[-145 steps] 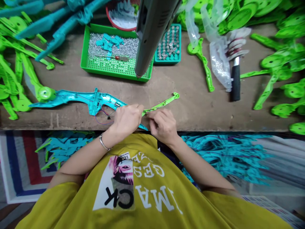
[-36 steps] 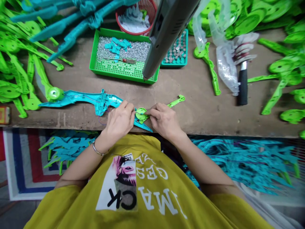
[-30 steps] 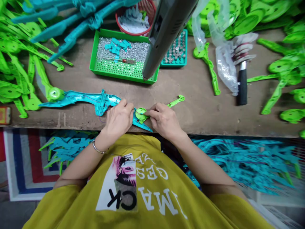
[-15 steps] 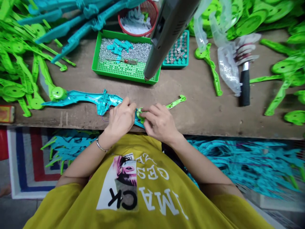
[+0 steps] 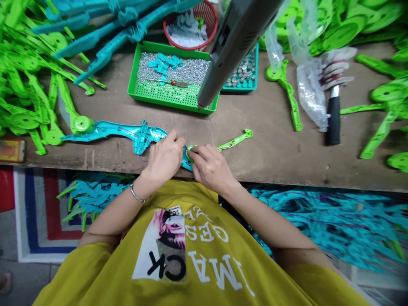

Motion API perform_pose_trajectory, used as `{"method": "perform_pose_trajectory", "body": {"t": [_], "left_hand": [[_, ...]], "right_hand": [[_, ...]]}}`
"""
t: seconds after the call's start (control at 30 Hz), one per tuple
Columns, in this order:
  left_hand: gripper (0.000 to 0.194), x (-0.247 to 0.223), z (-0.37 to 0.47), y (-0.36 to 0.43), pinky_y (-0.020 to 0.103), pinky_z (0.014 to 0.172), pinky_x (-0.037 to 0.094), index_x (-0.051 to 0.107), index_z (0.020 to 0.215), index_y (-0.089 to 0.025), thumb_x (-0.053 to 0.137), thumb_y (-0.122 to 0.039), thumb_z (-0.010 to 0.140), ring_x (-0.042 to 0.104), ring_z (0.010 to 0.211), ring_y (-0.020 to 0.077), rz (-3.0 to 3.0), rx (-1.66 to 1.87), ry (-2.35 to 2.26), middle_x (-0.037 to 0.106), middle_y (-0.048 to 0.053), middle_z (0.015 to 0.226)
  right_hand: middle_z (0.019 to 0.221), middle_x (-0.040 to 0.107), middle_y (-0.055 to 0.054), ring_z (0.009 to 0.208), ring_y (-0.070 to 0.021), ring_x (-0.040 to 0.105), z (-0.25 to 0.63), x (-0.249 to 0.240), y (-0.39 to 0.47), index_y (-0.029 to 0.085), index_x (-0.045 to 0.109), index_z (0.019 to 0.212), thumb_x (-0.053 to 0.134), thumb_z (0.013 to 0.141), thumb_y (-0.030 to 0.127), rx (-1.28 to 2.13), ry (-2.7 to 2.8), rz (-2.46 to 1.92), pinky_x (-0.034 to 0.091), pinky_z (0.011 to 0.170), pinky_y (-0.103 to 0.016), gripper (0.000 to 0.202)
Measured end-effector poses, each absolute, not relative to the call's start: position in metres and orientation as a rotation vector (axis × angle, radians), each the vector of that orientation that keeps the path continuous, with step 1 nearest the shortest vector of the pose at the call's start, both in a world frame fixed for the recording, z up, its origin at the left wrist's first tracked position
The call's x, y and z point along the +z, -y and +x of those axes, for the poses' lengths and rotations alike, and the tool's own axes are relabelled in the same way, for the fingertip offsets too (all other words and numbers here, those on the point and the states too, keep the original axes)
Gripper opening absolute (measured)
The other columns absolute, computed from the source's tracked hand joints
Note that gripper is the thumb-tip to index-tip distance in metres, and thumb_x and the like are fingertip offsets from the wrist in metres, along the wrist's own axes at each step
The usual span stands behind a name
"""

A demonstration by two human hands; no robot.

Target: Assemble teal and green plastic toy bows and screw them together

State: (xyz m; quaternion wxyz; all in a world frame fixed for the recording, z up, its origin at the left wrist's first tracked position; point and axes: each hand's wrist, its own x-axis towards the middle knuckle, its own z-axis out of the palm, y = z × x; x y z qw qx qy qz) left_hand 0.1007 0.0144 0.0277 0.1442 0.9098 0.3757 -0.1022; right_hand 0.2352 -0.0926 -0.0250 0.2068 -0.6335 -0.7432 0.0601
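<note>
A person works with two bare hands at a brown worktop (image 5: pixel 270 153). The left hand (image 5: pixel 167 155) lies over a long blue piece (image 5: pixel 117 130), near its right end. Its fingers are bent and close together on top of the piece. I can't tell if they grip it, because the underside is hidden.

The right hand (image 5: pixel 212 168) is just beside the left one. Its fingers are bunched close together, and the tips touch the round end of a long green piece (image 5: pixel 236 140). I can't tell if they pinch anything there. That round end sits over the right part of the blue piece, and the thin arm of the green piece sticks out past the right hand. Thin wires (image 5: pixel 143 158) loop out beside the left hand.

Behind the hands is a green tray (image 5: pixel 153 90) with lots of shiny screws (image 5: pixel 194 70), some small blue bits (image 5: pixel 162 63) and a screwdriver (image 5: pixel 178 83). A thick grey pole (image 5: pixel 234 51) slants down over the tray's right end. Next to it is a blue-green box (image 5: pixel 242 89) of little round silver bits (image 5: pixel 244 69). A red basket (image 5: pixel 211 17) stands behind the tray. A big heap of green parts (image 5: pixel 28 97) fills the left side.
</note>
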Motion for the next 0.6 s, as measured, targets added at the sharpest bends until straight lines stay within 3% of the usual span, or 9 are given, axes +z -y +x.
{"method": "perform_pose_trajectory", "body": {"t": [0.17, 0.3, 0.5, 0.6], "left_hand": [[0.015, 0.027, 0.081, -0.035, 0.033, 0.081, 0.048, 0.063, 0.103, -0.015, 0.051, -0.018, 0.094, 0.062, 0.095, 0.0224, 2.515, -0.096, -0.968, 0.060, 0.010, 0.105], [0.016, 0.021, 0.072, -0.046, 0.034, 0.084, 0.048, 0.066, 0.096, -0.017, 0.050, -0.019, 0.095, 0.060, 0.090, 0.0211, 2.505, 0.008, -0.914, 0.059, 0.007, 0.096], [0.015, 0.021, 0.075, -0.045, 0.033, 0.078, 0.047, 0.068, 0.093, -0.017, 0.053, -0.020, 0.092, 0.058, 0.079, 0.0186, 2.517, 0.061, -0.953, 0.059, 0.006, 0.092], [0.014, 0.020, 0.075, -0.048, 0.032, 0.076, 0.046, 0.070, 0.089, -0.017, 0.056, -0.021, 0.089, 0.057, 0.076, 0.0169, 2.467, 0.097, -0.950, 0.059, 0.005, 0.089]], "right_hand": [[0.094, 0.065, -0.012, 0.086, -0.0237, 0.048, 0.233, -0.018, 0.089, 0.012, 0.069, 0.099, 0.045, 0.092, 0.010, 0.209, 2.113, -1.822, 0.038, 0.075, -0.037, 0.025], [0.091, 0.064, -0.010, 0.082, -0.0228, 0.046, 0.233, -0.016, 0.087, 0.015, 0.068, 0.093, 0.045, 0.091, 0.011, 0.180, 2.127, -1.870, 0.035, 0.075, -0.036, 0.023], [0.091, 0.061, -0.009, 0.081, -0.0230, 0.044, 0.232, -0.016, 0.085, 0.014, 0.062, 0.125, 0.042, 0.093, 0.010, 0.170, 2.135, -1.925, 0.032, 0.072, -0.035, 0.038], [0.096, 0.061, -0.010, 0.084, -0.0232, 0.043, 0.231, -0.015, 0.084, 0.017, 0.060, 0.131, 0.042, 0.095, 0.012, 0.216, 2.150, -1.962, 0.030, 0.071, -0.036, 0.041]]}}
